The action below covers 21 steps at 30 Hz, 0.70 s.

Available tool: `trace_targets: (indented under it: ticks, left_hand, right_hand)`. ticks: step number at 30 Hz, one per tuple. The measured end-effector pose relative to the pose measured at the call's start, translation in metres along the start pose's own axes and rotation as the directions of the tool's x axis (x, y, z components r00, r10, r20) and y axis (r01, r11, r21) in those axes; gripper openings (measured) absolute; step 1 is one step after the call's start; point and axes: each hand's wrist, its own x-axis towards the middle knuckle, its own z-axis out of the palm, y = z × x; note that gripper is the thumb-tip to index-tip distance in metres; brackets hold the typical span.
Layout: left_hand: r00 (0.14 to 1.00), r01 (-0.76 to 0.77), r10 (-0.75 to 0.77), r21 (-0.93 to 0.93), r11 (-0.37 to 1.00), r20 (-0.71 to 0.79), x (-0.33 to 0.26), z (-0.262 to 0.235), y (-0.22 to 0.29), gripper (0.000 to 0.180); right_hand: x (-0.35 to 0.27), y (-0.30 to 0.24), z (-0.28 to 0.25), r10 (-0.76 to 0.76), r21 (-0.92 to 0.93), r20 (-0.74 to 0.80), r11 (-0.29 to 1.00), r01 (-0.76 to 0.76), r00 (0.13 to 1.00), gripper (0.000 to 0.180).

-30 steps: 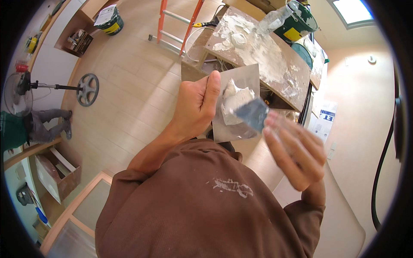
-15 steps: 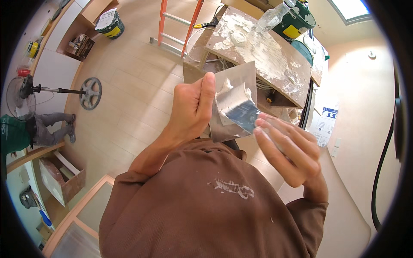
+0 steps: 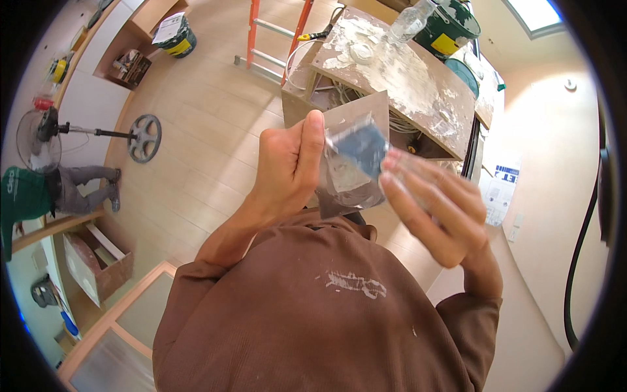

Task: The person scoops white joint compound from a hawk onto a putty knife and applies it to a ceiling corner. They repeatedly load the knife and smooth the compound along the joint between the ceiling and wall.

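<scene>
My left hand point(image 3: 287, 160) is closed on the edge of a flat metal plate point(image 3: 353, 111), a plastering hawk or wide blade whose handle is hidden, with the thumb pointing up along its side. Off-white putty point(image 3: 346, 175) lies smeared over the lower part of the plate. In the fingertips of my right hand point(image 3: 437, 209) is a small bluish metal putty knife point(image 3: 360, 145), its blade blurred by motion and lying over the upper middle of the plate. The knife's handle is hidden by my fingers.
Ahead stands a putty-caked wooden worktable point(image 3: 418, 85) with a plastic bottle point(image 3: 408, 23) and a dark green bucket point(image 3: 450, 29). A red ladder point(image 3: 277, 29) is left of it. At far left are a standing fan point(image 3: 98, 130), another bucket point(image 3: 175, 38) and a person in green point(image 3: 32, 193).
The putty knife has moved up and slightly left across the plate, and the thick putty ridge is now spread thin. My left hand has barely moved. The view has shifted slightly.
</scene>
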Motion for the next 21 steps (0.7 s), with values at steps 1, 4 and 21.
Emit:
trace_targets:
  ticks: [1,4,21]
  left_hand:
    - [1.000,-0.009,0.009,0.019,1.000,-0.001,-0.001,0.001,0.000,0.045]
    - [0.999,-0.011,0.012,0.026,1.000,-0.030,-0.008,0.010,0.003,0.045]
    - [0.962,0.229,-0.266,-0.344,0.911,-0.064,-0.067,0.083,0.048,0.047]
  right_hand:
    - [-0.007,-0.005,-0.003,-0.010,0.018,0.035,1.000,0.010,0.999,0.026]
    - [-0.012,-0.008,-0.020,0.013,0.074,-0.018,0.997,-0.011,1.000,0.025]
    - [-0.068,0.049,-0.069,0.548,0.354,0.304,0.694,-0.626,0.779,0.015]
